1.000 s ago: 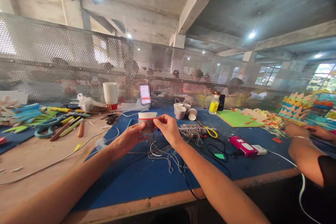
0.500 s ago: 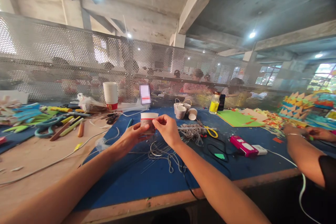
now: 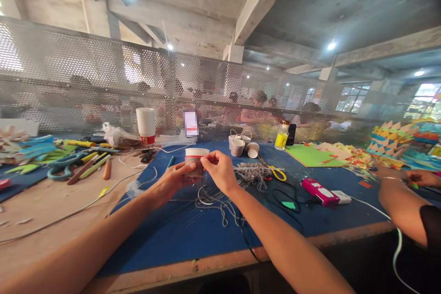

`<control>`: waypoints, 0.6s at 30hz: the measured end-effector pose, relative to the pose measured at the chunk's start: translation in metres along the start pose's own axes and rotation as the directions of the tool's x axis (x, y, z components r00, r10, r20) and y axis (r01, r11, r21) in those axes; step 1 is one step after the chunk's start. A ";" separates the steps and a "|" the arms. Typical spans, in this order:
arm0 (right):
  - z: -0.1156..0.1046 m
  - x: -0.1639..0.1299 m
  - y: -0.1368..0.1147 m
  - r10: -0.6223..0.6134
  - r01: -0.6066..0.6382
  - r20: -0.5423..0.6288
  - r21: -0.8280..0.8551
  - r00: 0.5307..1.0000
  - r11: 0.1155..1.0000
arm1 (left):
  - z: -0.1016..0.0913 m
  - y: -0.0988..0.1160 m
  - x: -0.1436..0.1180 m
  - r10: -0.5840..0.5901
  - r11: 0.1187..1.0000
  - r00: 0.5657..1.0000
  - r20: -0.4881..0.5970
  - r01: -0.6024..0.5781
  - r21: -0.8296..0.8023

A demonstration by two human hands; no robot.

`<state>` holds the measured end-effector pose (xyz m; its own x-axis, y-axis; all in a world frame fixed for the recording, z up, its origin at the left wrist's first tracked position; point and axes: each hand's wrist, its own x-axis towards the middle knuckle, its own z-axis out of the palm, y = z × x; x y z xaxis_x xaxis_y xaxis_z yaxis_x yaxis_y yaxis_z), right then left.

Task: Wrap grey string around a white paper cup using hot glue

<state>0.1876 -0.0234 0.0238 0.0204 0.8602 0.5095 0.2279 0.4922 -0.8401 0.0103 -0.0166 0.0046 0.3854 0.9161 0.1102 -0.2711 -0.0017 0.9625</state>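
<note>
My left hand (image 3: 172, 183) grips a paper cup (image 3: 195, 160) from below and behind; the cup has a white rim, a red band and grey cord wound round its lower part. My right hand (image 3: 217, 171) pinches the cord against the cup's right side, just under the rim. Loose grey cord (image 3: 216, 202) trails from the cup onto the blue mat (image 3: 193, 234) beneath my hands. A bundle of the same cord (image 3: 252, 172) lies just right of my right hand.
Yellow-handled scissors (image 3: 275, 173), a pink box (image 3: 319, 191), a yellow bottle (image 3: 281, 135), cord-wrapped cups (image 3: 238, 144) and a cup stack (image 3: 145, 125) stand around. Tools and scissors (image 3: 65, 165) lie left. Another person's arm (image 3: 399, 197) works at the right. A perforated metal screen (image 3: 103, 82) closes the back.
The cup has shifted slightly right and been turned a little in my left hand. My right hand's fingers have moved in closer to the cup's rim. The neighbour's hand has shifted.
</note>
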 end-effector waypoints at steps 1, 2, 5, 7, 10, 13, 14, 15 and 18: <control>0.000 0.000 0.000 0.004 -0.004 0.001 0.006 1.000 1.000 | 0.000 0.000 0.000 -0.001 1.000 1.000 0.002 0.001 0.000; 0.000 0.001 0.001 0.008 -0.008 0.002 0.015 1.000 1.000 | 0.000 0.000 0.000 -0.002 1.000 1.000 0.002 0.002 0.000; 0.001 0.001 0.001 0.027 -0.027 0.005 0.044 1.000 0.999 | 0.000 0.001 -0.001 -0.007 1.000 1.000 -0.001 0.007 0.008; 0.001 0.001 0.000 0.040 -0.041 0.006 0.060 0.999 0.997 | 0.001 0.002 -0.002 -0.010 1.000 1.000 -0.005 0.010 0.014; 0.000 0.001 -0.001 0.054 -0.054 0.004 0.069 0.999 0.996 | 0.003 0.004 -0.003 -0.017 1.000 1.000 -0.005 0.017 0.019; 0.000 0.002 -0.001 0.074 -0.074 0.005 0.082 0.997 0.994 | 0.004 0.005 -0.005 -0.020 1.000 1.000 -0.001 0.020 0.021; 0.000 0.002 -0.001 0.081 -0.081 0.005 0.086 0.997 0.993 | 0.004 0.005 -0.005 -0.019 1.000 1.000 -0.002 0.019 0.022; 0.000 0.002 -0.001 0.086 -0.086 0.006 0.088 0.996 0.992 | 0.004 0.005 -0.005 -0.020 1.000 1.000 -0.002 0.020 0.023; 0.000 0.003 -0.001 0.088 -0.088 0.008 0.093 0.996 0.992 | 0.003 0.004 -0.004 -0.020 0.999 1.000 -0.005 0.021 0.028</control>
<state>0.1873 -0.0214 0.0257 0.0323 0.9012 0.4322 0.1337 0.4246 -0.8954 0.0103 -0.0215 0.0090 0.3865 0.9180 0.0892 -0.2383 0.0060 0.9712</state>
